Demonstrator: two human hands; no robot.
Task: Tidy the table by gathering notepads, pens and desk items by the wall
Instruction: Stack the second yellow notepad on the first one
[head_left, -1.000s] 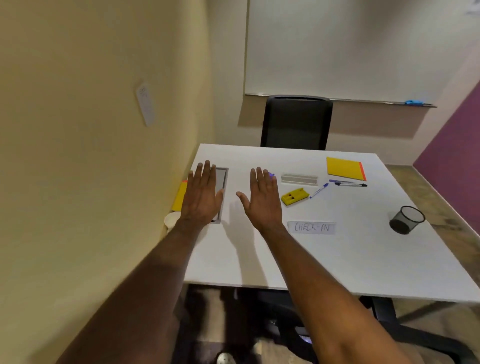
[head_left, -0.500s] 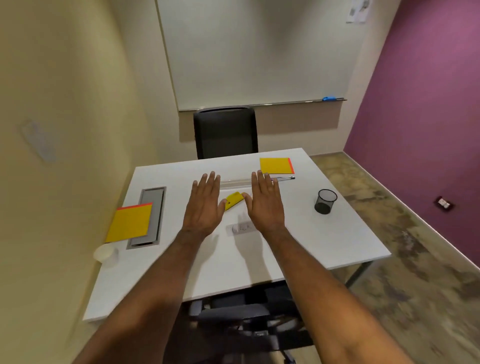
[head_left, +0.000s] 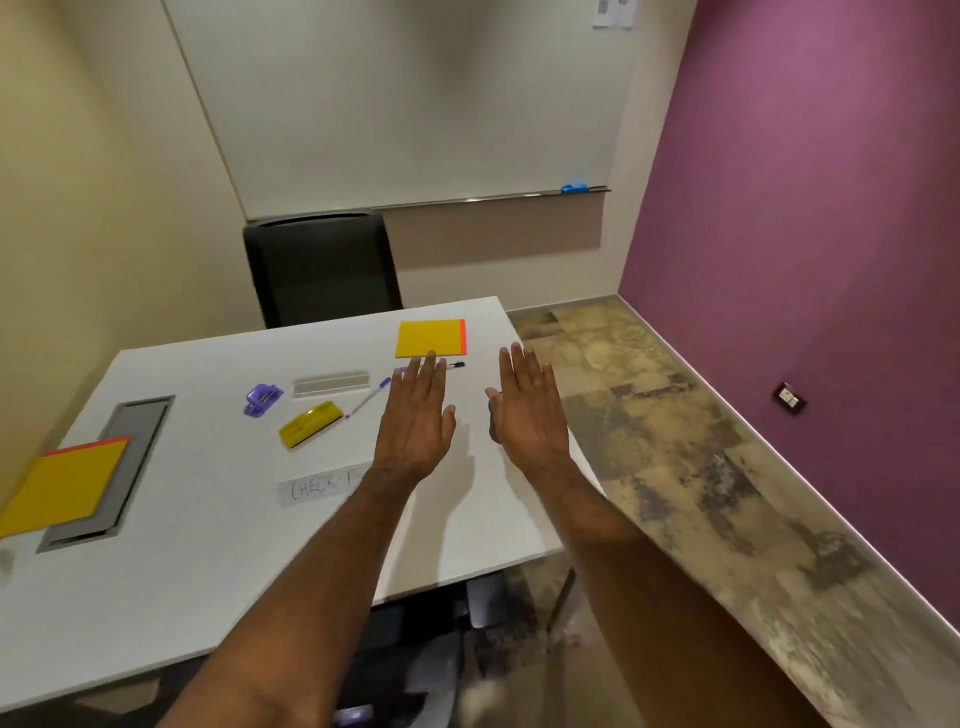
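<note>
Both hands, left hand (head_left: 415, 421) and right hand (head_left: 527, 410), hover spread and empty; reaching carelessly could knock the pen (head_left: 368, 397) at 10 o'clock off the counter (head_left: 208, 545).

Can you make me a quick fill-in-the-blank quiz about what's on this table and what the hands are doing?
1. Both hands, the left hand and the right hand, are open and hold ____.
2. The colour of the small hole punch is ____.
3. The near notepad lies partly over the grey ____ set into the table.
4. The paper label near the left forearm begins with the word ____.

Missing words: nothing; purple; panel; CHECK
</note>
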